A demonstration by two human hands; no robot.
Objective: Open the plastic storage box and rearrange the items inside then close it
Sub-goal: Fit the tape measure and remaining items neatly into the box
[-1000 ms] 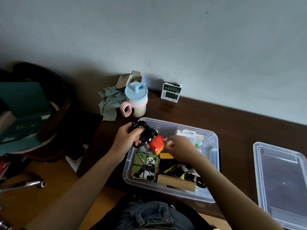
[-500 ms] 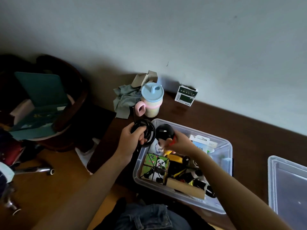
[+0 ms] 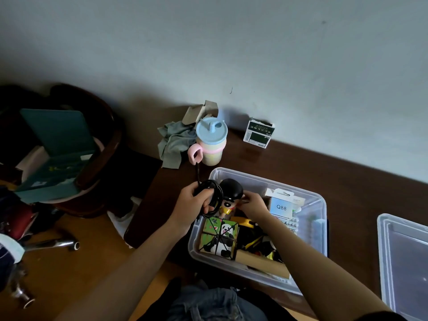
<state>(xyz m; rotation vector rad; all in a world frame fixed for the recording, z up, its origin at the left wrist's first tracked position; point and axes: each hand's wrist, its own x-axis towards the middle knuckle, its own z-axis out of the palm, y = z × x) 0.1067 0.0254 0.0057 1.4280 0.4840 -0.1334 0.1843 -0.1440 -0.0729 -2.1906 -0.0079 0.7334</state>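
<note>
The clear plastic storage box (image 3: 320,218) stands open on the dark wooden table, packed with items. Its lid (image 3: 404,258) lies flat at the right edge. My left hand (image 3: 191,206) grips a coiled black cable (image 3: 214,195) over the box's back left corner. My right hand (image 3: 251,205) holds a small figurine with a black head (image 3: 230,189) upright just beside the cable. Below them in the box sit a green panda cube (image 3: 220,237), a wooden block (image 3: 261,262), yellow and black items, and a white Q88 package (image 3: 281,206).
A pastel cup with a blue lid (image 3: 210,140), a grey cloth (image 3: 174,142) and a small green-and-white carton (image 3: 259,133) stand behind the box by the wall. A dark chair holding a teal folder (image 3: 58,144) is at the left. A metal chair leg (image 3: 53,244) lies on the floor.
The red-bodied figurine has been lifted and turned upright, its black head now uppermost, close against the cable in my left hand. The camera view shifted left, then right.
</note>
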